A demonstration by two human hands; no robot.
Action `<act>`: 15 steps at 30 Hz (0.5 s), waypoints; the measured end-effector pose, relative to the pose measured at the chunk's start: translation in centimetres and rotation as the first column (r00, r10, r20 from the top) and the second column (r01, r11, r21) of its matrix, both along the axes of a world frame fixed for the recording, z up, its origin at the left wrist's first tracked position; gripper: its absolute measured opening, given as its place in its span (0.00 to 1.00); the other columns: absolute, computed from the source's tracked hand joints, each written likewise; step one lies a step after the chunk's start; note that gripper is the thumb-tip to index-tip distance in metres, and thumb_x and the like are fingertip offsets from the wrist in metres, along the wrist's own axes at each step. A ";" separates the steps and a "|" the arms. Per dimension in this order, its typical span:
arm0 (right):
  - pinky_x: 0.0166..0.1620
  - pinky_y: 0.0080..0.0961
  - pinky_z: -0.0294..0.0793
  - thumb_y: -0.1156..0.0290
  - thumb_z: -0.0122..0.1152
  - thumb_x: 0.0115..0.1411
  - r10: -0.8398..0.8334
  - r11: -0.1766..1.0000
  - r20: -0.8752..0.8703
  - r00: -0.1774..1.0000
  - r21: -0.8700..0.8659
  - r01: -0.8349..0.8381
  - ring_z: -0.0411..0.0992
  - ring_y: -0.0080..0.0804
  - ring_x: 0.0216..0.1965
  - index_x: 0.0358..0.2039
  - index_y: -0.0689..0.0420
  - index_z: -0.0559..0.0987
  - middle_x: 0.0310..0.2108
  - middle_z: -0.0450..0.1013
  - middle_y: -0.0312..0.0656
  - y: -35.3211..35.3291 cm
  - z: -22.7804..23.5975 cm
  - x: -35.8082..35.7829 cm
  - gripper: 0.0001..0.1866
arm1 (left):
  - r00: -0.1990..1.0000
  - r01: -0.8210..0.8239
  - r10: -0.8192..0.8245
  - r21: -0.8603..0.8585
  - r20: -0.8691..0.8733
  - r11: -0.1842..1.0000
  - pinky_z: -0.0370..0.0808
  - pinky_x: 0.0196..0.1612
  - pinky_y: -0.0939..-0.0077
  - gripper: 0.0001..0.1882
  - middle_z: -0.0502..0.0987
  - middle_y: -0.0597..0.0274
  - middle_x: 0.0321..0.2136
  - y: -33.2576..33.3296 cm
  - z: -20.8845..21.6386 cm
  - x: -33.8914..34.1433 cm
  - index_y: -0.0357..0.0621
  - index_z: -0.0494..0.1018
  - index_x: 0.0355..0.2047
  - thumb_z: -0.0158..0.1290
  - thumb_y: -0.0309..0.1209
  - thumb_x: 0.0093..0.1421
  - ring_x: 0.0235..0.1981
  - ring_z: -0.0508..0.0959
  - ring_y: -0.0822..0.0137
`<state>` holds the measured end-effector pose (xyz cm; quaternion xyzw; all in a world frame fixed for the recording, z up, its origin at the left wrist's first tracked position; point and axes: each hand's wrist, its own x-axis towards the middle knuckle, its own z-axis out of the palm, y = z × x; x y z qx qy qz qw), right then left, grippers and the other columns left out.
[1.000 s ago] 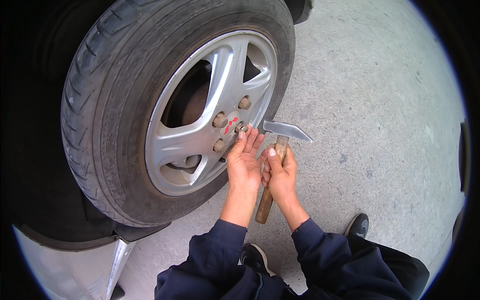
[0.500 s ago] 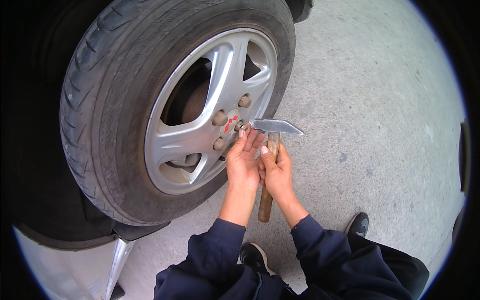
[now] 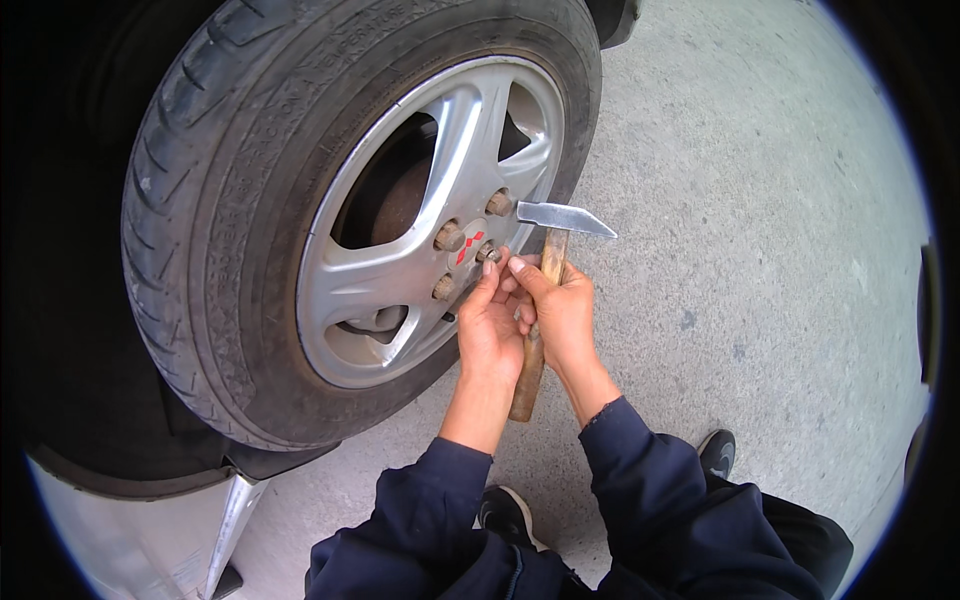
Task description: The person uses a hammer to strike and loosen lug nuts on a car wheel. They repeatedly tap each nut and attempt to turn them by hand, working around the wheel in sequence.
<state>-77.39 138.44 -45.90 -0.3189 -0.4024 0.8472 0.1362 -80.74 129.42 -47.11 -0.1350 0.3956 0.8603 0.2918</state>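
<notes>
The car wheel [image 3: 470, 130] has a silver alloy rim with several rusty lug nuts around a centre cap [image 3: 466, 243]. At the fitting nearest me, a shinier lug nut [image 3: 489, 252] sits in its hole. My left hand [image 3: 490, 330] is raised palm up below it, thumb and fingertips closed at the nut; the contact is partly hidden. My right hand [image 3: 563, 312] wraps round the wooden handle of a hammer [image 3: 525, 385], held upright with its steel head above the fist. The right thumb reaches toward the left fingertips.
A black tyre [image 3: 260, 250] surrounds the rim. At lower left is a pale car body panel [image 3: 140, 530]. Grey concrete ground [image 3: 740, 240] spreads to the right. My dark shoes [image 3: 506, 515] stand below my arms.
My right hand has shifted up with the hammer, its thumb now nearer the left fingertips. My left fingers have drawn in from a more spread pose. The view has shifted slightly.
</notes>
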 end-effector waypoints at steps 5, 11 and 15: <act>0.17 0.20 0.64 0.73 0.73 0.66 -0.007 0.995 0.005 1.000 -0.099 0.008 0.67 0.18 0.15 0.37 0.64 0.83 0.25 0.80 0.39 0.0 -0.4 -0.5 0.08 | 0.998 -0.031 0.031 0.001 0.049 1.000 0.66 0.29 0.76 0.20 0.84 0.58 0.46 0.1 0.2 -0.1 0.44 0.79 0.56 0.55 0.44 0.75 0.29 0.73 0.71; 0.17 0.20 0.63 0.70 0.76 0.64 -0.016 0.998 0.064 0.998 -0.053 0.019 0.64 0.17 0.15 0.35 0.62 0.82 0.25 0.79 0.38 -0.4 -0.8 -1.1 0.11 | 0.999 0.012 -0.012 -0.010 0.038 1.000 0.67 0.32 0.76 0.19 0.84 0.59 0.45 -0.4 -0.5 -0.6 0.44 0.79 0.53 0.56 0.45 0.74 0.28 0.72 0.72; 0.17 0.20 0.62 0.68 0.78 0.63 -0.041 0.999 0.065 0.997 -0.018 0.042 0.64 0.17 0.15 0.31 0.59 0.79 0.24 0.78 0.38 -0.6 -1.3 -1.3 0.14 | 0.998 0.031 -0.030 -0.011 0.054 0.999 0.69 0.34 0.77 0.19 0.85 0.55 0.49 -0.5 -0.8 -0.8 0.42 0.78 0.53 0.55 0.45 0.74 0.29 0.73 0.72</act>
